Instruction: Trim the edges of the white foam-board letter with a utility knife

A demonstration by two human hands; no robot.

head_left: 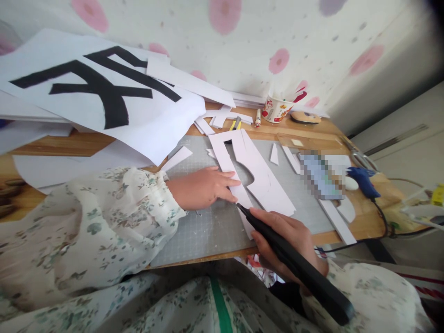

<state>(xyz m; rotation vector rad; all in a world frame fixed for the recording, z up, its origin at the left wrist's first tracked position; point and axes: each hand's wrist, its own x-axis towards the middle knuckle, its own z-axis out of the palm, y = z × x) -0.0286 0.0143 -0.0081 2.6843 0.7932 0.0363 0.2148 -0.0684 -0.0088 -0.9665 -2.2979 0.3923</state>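
My left hand lies palm down with its fingers spread, pressing on the left strip of a white foam board piece. That piece has a long curved opening in its middle and rests on a grey cutting mat. In my right hand is a black cutter with a thick, tapered handle. Its narrow tip touches or nearly touches the board's left edge, just beside my left fingertips. Exactly where the blade meets the board is too small to make out.
Paper with black characters covers the back left. Behind the board are white offcuts, a yellow utility knife and a paper cup. On the right are a phone, a blue glue gun, scissors and cables.
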